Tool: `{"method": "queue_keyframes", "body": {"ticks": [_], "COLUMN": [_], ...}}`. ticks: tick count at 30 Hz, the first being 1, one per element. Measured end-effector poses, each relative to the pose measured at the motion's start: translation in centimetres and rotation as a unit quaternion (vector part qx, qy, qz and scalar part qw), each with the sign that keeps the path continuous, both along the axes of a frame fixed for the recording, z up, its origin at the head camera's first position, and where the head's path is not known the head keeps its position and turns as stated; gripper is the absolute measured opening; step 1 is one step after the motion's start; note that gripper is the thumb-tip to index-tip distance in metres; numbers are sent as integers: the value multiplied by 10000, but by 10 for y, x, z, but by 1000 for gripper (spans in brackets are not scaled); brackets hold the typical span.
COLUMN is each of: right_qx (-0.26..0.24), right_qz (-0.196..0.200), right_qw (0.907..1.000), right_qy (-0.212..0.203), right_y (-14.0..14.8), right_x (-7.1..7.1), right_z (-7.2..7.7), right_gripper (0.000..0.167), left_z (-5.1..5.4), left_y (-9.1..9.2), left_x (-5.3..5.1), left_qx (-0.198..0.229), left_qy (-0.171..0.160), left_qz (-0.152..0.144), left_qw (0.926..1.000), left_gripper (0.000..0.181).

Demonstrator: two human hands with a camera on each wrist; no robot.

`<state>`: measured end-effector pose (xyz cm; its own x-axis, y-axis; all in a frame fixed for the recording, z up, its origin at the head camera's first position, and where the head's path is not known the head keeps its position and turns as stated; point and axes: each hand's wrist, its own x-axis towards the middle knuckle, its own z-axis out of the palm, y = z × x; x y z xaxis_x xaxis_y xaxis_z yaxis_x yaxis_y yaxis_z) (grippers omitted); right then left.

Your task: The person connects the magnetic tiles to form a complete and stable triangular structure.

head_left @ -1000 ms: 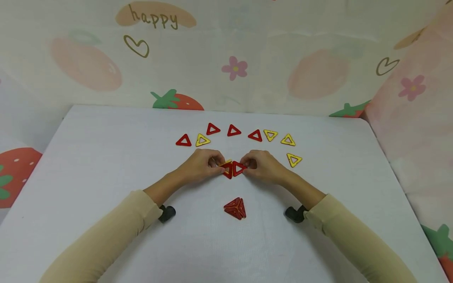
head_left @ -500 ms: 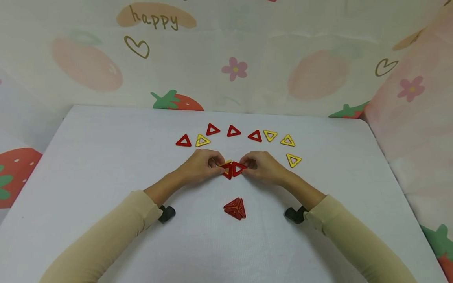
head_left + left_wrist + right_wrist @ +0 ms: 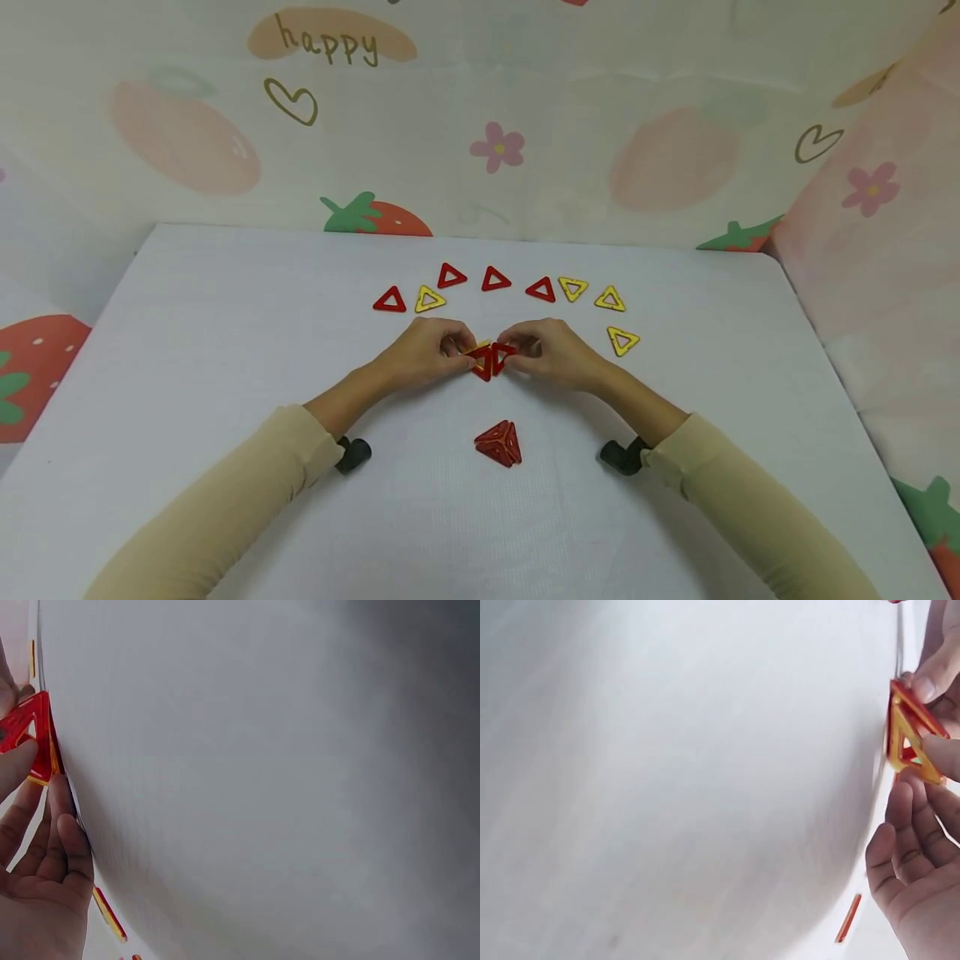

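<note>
Pinching red open-centred plastic triangle (image 3: 488,364): left hand (image 3: 432,354), fingers clamped | adjoining matching red triangle (image 3: 496,361): right hand (image 3: 557,354), likewise | pale fruit-printed backdrop (image 3: 570,108) reads "happy" | outer corners finger-hidden

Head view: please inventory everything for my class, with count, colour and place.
Table: one, white, central.
Backdrop: count unclear, pale, behind and alongside; prints include red strawberries, pink flowers, brown hearts, "happy".
Red triangular frames: four loose, red, table's far side.
Yellow triangular frames: four loose, yellow, one among the reds, three rightward.
Held triangular frames: at least two, red and yellow, table centre.
Pyramid: one, red, nearer the person.
Wrist-worn devices: two, black, one per wrist.
Sleeves: two, beige, over forearms.
Left hand: one, bare, pinching the held frames' left.
Right hand: one, bare, pinching their right.
</note>
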<state>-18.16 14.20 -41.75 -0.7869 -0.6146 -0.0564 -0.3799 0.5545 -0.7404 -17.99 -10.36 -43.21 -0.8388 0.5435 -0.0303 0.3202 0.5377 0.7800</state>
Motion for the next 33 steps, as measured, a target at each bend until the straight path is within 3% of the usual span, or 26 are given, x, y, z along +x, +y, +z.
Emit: {"method": "queue_keyframes", "body": {"ticks": [13,33], "right_qx": [-207,10], "right_qz": [40,85], "right_qw": [9998,10000], "right_qy": [16,-44], "right_y": [-10,-13], "right_x": [0,-1], "right_z": [-2,-1], "right_gripper": [27,35], "left_z": [0,-1], "left_y": [-1,0], "left_x": [0,0], "left_qx": [36,43], "left_qy": [-3,67], "left_qz": [-42,-99], "left_qw": [10000,9999], "left_gripper": [13,13]}}
